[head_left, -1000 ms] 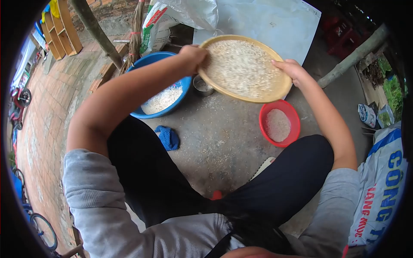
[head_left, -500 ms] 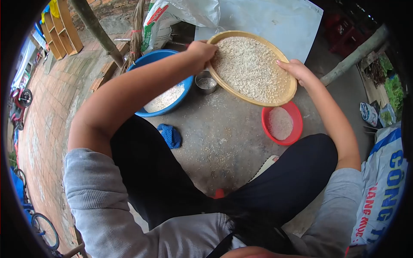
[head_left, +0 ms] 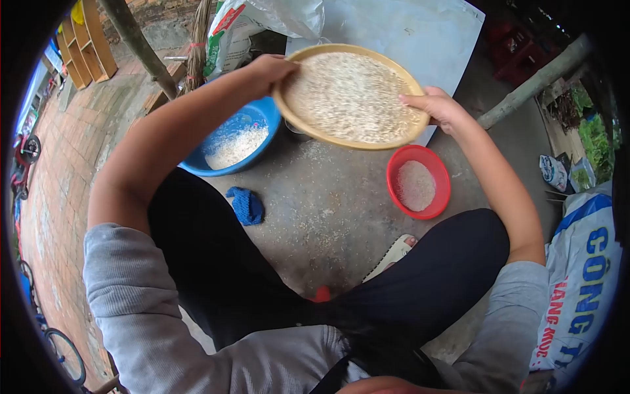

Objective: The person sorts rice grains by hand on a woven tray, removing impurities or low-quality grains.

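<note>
Both hands hold a round yellow winnowing tray point(head_left: 415, 130) up in front of me, over the floor. A layer of pale grain point(head_left: 351, 95) covers most of it, smeared by motion. My left hand point(head_left: 270, 71) is closed on the tray's left rim. Gripping the right rim is my right hand point(head_left: 441, 108), its thumb on top and the other fingers mostly hidden. Below and to the left stands a blue basin point(head_left: 198, 157) with whitish grain inside. A red bowl point(head_left: 443, 187) with finer pale grain sits under the tray's right side.
A blue cloth point(head_left: 246, 206) lies on the concrete floor among scattered grains. Behind the tray are a white sack point(head_left: 226, 49) and a pale flat board point(head_left: 420, 33). A large printed sack point(head_left: 577, 282) stands at my right, near a slanting pole point(head_left: 535, 82).
The tray has shifted left with both hands, and its grain has become blurred. More of the right foot's sandal shows. The small metal pot is now mostly hidden behind the tray.
</note>
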`<state>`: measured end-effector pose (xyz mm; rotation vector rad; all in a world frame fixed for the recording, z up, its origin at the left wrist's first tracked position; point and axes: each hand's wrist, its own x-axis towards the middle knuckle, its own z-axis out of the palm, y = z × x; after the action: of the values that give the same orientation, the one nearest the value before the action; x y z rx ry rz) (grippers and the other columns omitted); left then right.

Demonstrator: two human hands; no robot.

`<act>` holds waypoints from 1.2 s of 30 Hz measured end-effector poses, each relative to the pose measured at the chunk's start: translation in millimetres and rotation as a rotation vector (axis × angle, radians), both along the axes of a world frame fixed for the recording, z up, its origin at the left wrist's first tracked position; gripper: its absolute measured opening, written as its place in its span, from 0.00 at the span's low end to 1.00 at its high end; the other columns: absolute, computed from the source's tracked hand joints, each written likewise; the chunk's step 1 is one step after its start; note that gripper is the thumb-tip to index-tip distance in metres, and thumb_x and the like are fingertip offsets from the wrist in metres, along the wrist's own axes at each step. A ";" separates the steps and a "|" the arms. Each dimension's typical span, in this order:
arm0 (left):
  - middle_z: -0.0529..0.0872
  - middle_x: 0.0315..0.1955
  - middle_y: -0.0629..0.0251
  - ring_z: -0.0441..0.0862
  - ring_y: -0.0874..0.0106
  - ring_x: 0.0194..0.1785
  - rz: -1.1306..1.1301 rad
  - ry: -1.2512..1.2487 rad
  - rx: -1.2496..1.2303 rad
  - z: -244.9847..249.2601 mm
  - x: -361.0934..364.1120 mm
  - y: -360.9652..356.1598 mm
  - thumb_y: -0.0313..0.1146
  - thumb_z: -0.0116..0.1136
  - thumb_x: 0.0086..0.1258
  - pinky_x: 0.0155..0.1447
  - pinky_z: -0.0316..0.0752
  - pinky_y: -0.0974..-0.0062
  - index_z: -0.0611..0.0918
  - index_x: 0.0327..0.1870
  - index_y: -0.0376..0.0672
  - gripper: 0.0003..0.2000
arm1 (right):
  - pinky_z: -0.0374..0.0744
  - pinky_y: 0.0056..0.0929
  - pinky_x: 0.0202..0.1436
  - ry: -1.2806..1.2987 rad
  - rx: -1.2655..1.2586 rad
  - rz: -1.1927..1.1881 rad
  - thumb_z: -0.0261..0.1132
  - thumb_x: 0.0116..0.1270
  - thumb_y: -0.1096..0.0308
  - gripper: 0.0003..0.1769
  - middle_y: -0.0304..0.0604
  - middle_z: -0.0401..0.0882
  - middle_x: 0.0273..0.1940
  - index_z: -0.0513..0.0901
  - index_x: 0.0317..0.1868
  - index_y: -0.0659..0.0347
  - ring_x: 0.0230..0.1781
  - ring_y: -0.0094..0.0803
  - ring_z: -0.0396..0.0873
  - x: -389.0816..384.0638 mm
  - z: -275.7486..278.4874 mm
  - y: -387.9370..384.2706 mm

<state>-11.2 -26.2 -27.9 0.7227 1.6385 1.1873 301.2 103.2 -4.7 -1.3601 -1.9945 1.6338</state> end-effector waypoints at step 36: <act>0.83 0.40 0.58 0.84 0.68 0.34 0.000 -0.018 0.013 16.5 -1.2 -18.6 0.39 0.58 0.65 0.40 0.81 0.69 0.78 0.53 0.44 0.17 | 0.78 0.27 0.33 -0.199 -0.034 0.199 0.54 0.69 0.53 0.20 0.41 0.81 0.36 0.76 0.46 0.63 0.29 0.25 0.79 -0.1 4.2 -13.0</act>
<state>-12.4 -44.9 -11.4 0.7184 1.6173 1.2017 301.1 90.2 -0.5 -1.4257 -2.2919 1.6790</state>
